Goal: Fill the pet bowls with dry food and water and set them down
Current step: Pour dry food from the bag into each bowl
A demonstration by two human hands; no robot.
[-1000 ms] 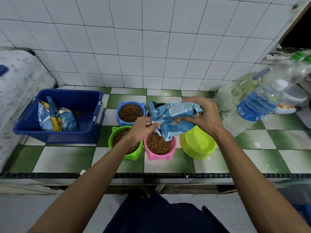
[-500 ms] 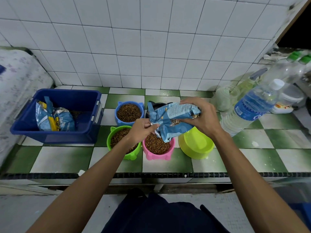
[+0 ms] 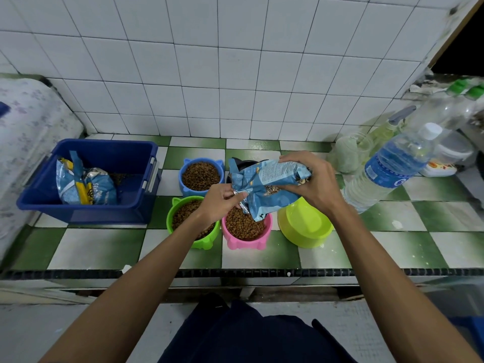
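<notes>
My right hand (image 3: 311, 184) grips the blue food bag (image 3: 264, 187) from above, my left hand (image 3: 220, 203) pinches its lower edge — bag tipped over the pink bowl (image 3: 246, 231), kibble-filled, at 6 o'clock of it.

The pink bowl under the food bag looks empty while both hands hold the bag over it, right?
Not quite. The head view shows the pink bowl already full of brown dry food. The rest holds: the left hand and right hand both grip the food bag over it.

Food bag (image 3: 264, 187) slightly more crumpled
</notes>
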